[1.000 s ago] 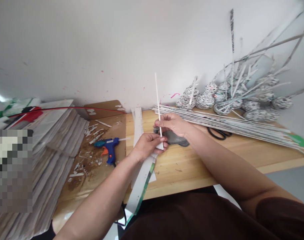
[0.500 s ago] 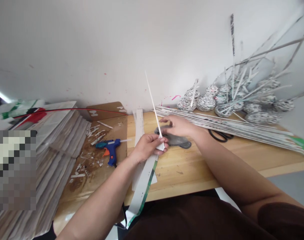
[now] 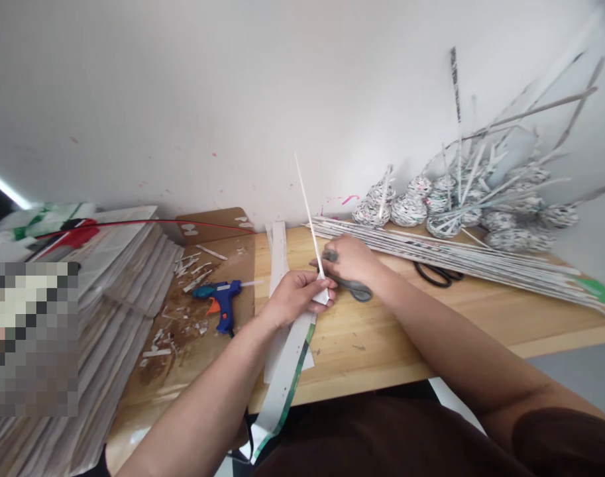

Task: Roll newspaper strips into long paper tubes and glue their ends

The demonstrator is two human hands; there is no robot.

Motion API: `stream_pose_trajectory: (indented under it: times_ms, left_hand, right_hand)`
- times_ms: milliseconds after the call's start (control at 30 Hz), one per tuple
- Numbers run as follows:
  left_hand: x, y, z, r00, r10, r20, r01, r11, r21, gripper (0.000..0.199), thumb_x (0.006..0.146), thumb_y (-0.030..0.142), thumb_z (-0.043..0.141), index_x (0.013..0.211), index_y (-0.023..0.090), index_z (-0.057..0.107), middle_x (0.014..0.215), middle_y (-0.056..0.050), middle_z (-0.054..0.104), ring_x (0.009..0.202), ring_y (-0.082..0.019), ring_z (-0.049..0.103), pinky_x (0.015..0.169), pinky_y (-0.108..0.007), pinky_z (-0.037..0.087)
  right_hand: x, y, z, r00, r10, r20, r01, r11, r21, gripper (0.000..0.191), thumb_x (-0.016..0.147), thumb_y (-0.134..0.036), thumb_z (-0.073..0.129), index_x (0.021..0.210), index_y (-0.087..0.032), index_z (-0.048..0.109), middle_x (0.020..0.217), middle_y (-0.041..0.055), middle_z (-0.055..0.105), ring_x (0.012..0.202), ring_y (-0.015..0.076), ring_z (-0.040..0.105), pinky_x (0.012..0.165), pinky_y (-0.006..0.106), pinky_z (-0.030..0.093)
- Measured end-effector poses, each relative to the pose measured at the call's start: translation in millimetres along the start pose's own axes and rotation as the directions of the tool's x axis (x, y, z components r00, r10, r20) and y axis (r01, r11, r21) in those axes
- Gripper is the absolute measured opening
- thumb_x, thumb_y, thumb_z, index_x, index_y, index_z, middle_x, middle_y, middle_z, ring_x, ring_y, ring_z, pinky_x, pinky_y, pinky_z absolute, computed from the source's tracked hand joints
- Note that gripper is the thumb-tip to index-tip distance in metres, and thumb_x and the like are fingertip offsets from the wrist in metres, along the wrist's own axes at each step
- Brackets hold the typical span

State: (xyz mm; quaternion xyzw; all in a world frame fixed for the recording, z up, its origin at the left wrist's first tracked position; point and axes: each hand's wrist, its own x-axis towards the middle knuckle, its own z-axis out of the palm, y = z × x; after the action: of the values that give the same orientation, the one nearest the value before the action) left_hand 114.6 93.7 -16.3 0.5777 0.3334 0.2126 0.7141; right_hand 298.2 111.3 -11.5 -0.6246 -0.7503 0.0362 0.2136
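My left hand (image 3: 302,295) is closed round a paper strip (image 3: 287,377), pinching its folded upper end together with a thin white stick (image 3: 309,222) that slants up toward the wall. The strip is white with a green edge and hangs down over the table's front edge. Just to the right, my right hand (image 3: 352,258) is closed on a grey cloth (image 3: 359,290), which bunches up between its fingers. Part of the cloth is hidden under that hand.
A blue glue gun (image 3: 223,301) lies on scrap-strewn cardboard (image 3: 242,265). Stacked newspaper (image 3: 118,291) stands at left. Long paper sticks (image 3: 446,255) lie at right, with black-handled scissors (image 3: 439,273) beside them. Woven paper shapes (image 3: 409,205) line the wall. More strips (image 3: 278,252) lie behind my left hand.
My right hand has come down onto the grey cloth and its fingers have closed, bunching it. My left hand keeps its hold on the strip and stick. The view has shifted slightly.
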Motion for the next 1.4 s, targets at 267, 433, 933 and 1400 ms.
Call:
stream_pose_trajectory:
  times_ms: [267, 433, 933, 1400]
  left_hand:
    - [1, -3, -1.6, 1.000, 0.020, -0.007, -0.020, 0.999, 0.033, 0.034, 0.077, 0.044, 0.067, 0.089, 0.012, 0.068, 0.083, -0.007, 0.067, 0.074, -0.015, 0.063, 0.062, -0.024, 0.052]
    - [2, -2, -0.2, 0.999, 0.025, -0.043, -0.021, 0.994, 0.103, 0.033, 0.077, 0.044, 0.066, 0.086, 0.013, 0.069, 0.080, -0.007, 0.068, 0.072, -0.015, 0.062, 0.056, -0.024, 0.053]
    - [2, -6, 1.0, 0.999, 0.049, -0.021, -0.048, 0.998, 0.041, 0.034, 0.076, 0.043, 0.069, 0.087, 0.011, 0.070, 0.079, -0.006, 0.067, 0.071, -0.013, 0.061, 0.062, -0.023, 0.051]
    - [1, -5, 1.3, 0.999, 0.042, 0.016, -0.042, 0.999, 0.017, 0.035, 0.075, 0.043, 0.070, 0.089, 0.011, 0.071, 0.081, -0.007, 0.068, 0.073, -0.014, 0.061, 0.065, -0.025, 0.050]
  right_hand:
    - [-2, -15, -18, 0.996, 0.012, -0.091, 0.041, 0.828, 0.559, 0.031, 0.086, -0.045, 0.057, 0.079, -0.019, 0.072, 0.084, 0.0031, 0.072, 0.078, 0.0178, 0.064, 0.071, 0.028, 0.044]
    - [-9, -30, -23, 0.996, 0.028, -0.088, 0.024, 0.839, 0.544, 0.027, 0.082, -0.040, 0.063, 0.073, -0.018, 0.075, 0.072, 0.0029, 0.071, 0.070, 0.0166, 0.064, 0.065, 0.026, 0.043]
    - [-1, -15, -12, 0.978, 0.140, 0.156, -0.190, 0.270, 0.944, 0.028, 0.067, -0.043, 0.077, 0.075, -0.017, 0.073, 0.077, 0.0031, 0.069, 0.067, 0.0122, 0.056, 0.060, 0.025, 0.039]
    - [-1, -16, -16, 0.983, 0.099, 0.153, -0.173, 0.245, 0.954, 0.028, 0.067, -0.044, 0.077, 0.074, -0.017, 0.071, 0.076, 0.0021, 0.067, 0.069, 0.0124, 0.056, 0.063, 0.026, 0.042]
